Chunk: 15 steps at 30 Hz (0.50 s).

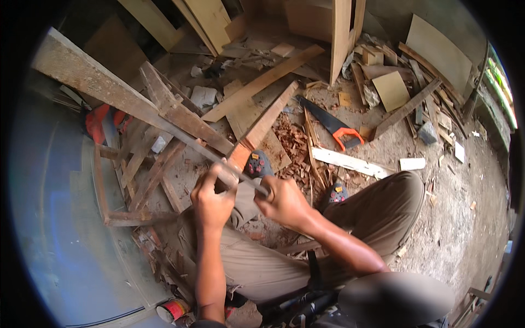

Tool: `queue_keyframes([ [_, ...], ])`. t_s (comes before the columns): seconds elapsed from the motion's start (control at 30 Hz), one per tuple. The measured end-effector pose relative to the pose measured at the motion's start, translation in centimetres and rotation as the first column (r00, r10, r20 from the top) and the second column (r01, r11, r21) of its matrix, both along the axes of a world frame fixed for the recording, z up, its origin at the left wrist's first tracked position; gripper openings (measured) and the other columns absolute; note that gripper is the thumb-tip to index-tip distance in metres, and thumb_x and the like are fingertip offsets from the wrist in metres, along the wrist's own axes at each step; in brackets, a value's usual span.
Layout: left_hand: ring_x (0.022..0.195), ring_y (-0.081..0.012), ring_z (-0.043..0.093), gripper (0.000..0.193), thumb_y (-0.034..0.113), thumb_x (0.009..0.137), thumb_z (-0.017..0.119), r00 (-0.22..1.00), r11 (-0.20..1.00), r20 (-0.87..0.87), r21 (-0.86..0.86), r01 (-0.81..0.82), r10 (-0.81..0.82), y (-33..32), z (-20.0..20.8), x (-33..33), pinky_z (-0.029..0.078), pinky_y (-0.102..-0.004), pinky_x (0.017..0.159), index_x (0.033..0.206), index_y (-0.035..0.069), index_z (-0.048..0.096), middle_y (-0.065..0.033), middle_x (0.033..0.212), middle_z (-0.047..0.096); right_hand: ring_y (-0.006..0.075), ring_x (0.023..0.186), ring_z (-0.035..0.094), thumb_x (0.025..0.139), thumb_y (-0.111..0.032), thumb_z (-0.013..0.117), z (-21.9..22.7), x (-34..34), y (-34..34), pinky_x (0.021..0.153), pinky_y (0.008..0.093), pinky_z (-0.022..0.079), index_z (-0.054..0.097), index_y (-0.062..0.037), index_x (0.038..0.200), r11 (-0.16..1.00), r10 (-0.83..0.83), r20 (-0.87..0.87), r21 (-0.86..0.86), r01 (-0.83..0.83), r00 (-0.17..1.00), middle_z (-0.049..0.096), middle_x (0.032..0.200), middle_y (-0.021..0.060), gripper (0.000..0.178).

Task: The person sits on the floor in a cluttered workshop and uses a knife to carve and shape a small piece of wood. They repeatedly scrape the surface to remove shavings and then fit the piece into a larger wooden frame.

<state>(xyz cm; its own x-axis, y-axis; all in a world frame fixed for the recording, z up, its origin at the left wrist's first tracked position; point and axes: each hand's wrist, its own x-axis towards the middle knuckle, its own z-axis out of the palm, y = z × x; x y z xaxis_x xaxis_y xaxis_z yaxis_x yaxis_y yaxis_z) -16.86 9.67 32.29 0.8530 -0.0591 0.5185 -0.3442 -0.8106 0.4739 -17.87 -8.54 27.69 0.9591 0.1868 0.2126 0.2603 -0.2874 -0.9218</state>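
Note:
My right hand (285, 201) is closed round the near end of a long, narrow grey blade-like tool (203, 152), blurred, which slants away to the far left. My left hand (212, 194) is curled at the near end of a reddish wooden piece (269, 119), its fingers wrapped round that end. Fresh orange-red cut faces show on the wood just beyond my fingers. The tool passes over the wood close to my left hand; whether they touch, I cannot tell.
A handsaw (332, 124) with an orange-and-black handle lies beyond my knees, beside reddish wood chips (295, 145). A white-painted strip (350, 163) rests nearby. Planks and offcuts lie at the back and right. A wooden frame (136, 218) and a thick beam (101, 82) stand left.

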Motion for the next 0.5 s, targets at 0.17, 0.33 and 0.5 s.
queue_keyframes([
  [0.17, 0.099, -0.0343, 0.071, 0.049, 0.001, 0.07, 0.082, 0.999, 0.999, 0.001, 0.002, 0.045, -0.045, -0.6, -0.6, -0.2, 0.055, -0.0402, 0.086, 0.117, 0.005, 0.069, -0.0179, 0.108, 0.073, 0.0437, 0.077, 0.069, 0.078, -0.018, 0.069, -7.1, 2.0, -1.7, 0.07, 0.049, 0.056, 0.067, 0.0045, 0.087, 0.981, -0.049, -0.347, -0.194, -0.021, 0.936, 0.066, 0.077, 0.0287, 0.025],
  [0.33, 0.099, -0.0387, 0.069, 0.042, 0.0, 0.075, 0.077, 1.0, 1.0, -0.012, -0.014, 0.013, -0.013, 0.0, -0.3, -0.7, 0.055, -0.0443, 0.085, 0.115, 0.003, 0.067, -0.0187, 0.11, 0.071, 0.0424, 0.066, 0.067, 0.078, -0.013, 0.068, -1.8, 0.3, -0.6, 0.062, 0.0437, 0.053, 0.062, 0.0049, 0.083, 0.999, 0.01, -0.212, -0.034, -0.017, 0.977, 0.063, 0.068, 0.0257, 0.02],
  [0.5, 0.101, -0.0385, 0.068, 0.043, -0.002, 0.074, 0.077, 0.996, 0.993, -0.017, 0.071, 0.091, -0.09, 0.2, -0.4, -0.5, 0.056, -0.0432, 0.084, 0.115, 0.002, 0.065, -0.0181, 0.111, 0.071, 0.0418, 0.074, 0.069, 0.08, -0.017, 0.068, -4.5, 0.5, -0.9, 0.07, 0.0472, 0.055, 0.065, 0.0053, 0.083, 0.996, -0.006, -0.209, -0.092, -0.014, 0.978, 0.066, 0.072, 0.0271, 0.022],
])
